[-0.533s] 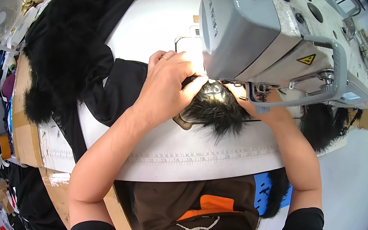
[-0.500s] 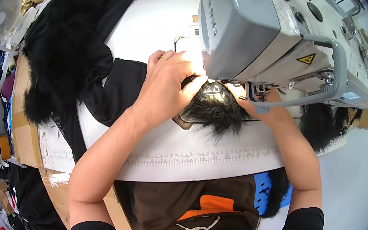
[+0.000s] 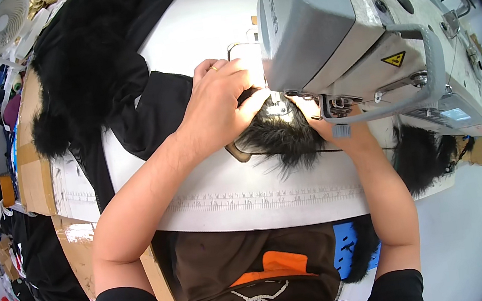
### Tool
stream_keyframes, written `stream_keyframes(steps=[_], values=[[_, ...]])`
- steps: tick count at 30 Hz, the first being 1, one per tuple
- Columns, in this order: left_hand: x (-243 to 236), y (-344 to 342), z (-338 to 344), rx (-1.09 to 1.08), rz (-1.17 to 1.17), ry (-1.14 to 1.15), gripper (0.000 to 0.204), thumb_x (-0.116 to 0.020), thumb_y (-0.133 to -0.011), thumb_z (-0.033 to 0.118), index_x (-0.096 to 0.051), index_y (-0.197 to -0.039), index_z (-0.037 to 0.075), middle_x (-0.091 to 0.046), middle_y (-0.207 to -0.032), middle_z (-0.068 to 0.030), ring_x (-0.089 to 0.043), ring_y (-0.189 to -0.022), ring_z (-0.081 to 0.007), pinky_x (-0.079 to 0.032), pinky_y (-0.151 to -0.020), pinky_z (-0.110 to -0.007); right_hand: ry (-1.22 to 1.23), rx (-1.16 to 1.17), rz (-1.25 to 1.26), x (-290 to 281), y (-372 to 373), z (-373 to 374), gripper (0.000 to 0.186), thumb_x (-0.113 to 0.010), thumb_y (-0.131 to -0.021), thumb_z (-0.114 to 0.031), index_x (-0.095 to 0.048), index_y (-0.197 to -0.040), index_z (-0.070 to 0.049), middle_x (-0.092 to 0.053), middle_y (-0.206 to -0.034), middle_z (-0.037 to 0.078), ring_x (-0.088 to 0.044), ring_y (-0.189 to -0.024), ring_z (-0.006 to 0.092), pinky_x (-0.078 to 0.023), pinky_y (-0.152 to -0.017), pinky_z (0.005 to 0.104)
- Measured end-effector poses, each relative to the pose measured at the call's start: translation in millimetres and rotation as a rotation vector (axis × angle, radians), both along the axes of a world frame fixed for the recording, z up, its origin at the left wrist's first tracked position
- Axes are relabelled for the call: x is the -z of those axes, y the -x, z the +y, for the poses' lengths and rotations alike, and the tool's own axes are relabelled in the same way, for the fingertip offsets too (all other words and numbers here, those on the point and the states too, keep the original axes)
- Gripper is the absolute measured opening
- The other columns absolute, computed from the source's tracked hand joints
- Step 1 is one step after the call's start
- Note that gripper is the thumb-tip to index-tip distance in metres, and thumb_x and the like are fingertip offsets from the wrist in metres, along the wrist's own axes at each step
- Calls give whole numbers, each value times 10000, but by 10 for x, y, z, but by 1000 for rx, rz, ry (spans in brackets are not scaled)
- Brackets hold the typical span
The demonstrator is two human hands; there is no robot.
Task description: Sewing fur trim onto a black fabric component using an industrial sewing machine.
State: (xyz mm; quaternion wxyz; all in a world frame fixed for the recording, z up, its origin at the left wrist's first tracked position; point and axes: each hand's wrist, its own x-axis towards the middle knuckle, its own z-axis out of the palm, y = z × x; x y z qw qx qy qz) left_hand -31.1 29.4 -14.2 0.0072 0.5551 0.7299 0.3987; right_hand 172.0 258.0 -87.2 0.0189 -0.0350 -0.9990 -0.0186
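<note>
Curving across the middle, the white desk [image 3: 209, 185] carries a grey-and-white sewing machine [image 3: 309, 22], sitting slightly farther left in view than half a second ago. Both forearms reach inward as before: the left hand [image 3: 216, 107], thumb nearly meeting bent fingers, pinches the black fur piece [image 3: 283, 138] below the machine head; the right hand [image 3: 319, 125], partly hidden, lies at its right edge, its grip impossible to tell.

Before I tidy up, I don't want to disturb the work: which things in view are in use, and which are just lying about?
In use: sewing machine; black fur piece between left hand and right hand.
Seemingly aside: white fan; cardboard; perhaps black garment.
</note>
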Motion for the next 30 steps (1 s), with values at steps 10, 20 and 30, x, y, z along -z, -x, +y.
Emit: stream_keyframes(steps=[10, 20, 30], values=[[-34, -75, -281, 107, 98, 34, 184, -873, -899, 256, -771, -947, 110, -609, -929, -49, -605, -1013, -286, -424, -1123, -475, 664, 228, 40, -883, 152, -533, 187, -837, -960, -182, -807, -1125, -97, -784, -1034, 71, -743, -1008, 257, -565, -932, 379], [-43, -155, -329, 122, 180, 4, 236, -867, -911, 262, -685, -911, 112, -616, -985, -45, -607, -1040, -281, -431, -1096, -458, 522, -59, 176, -932, 104, -536, 123, -804, -971, -113, -783, -1090, -89, -744, -1038, 82, -721, -980, 300, -560, -890, 406], [-27, -171, -298, 146, 181, 29, 202, -866, -910, 210, -695, -931, 105, -645, -997, -43, -630, -1044, -281, -438, -1069, -455, 466, -20, 165, -900, -9, -560, 302, -732, -1033, -226, -752, -1333, -203, -725, -1160, 99, -662, -1112, 359, -529, -956, 475]])
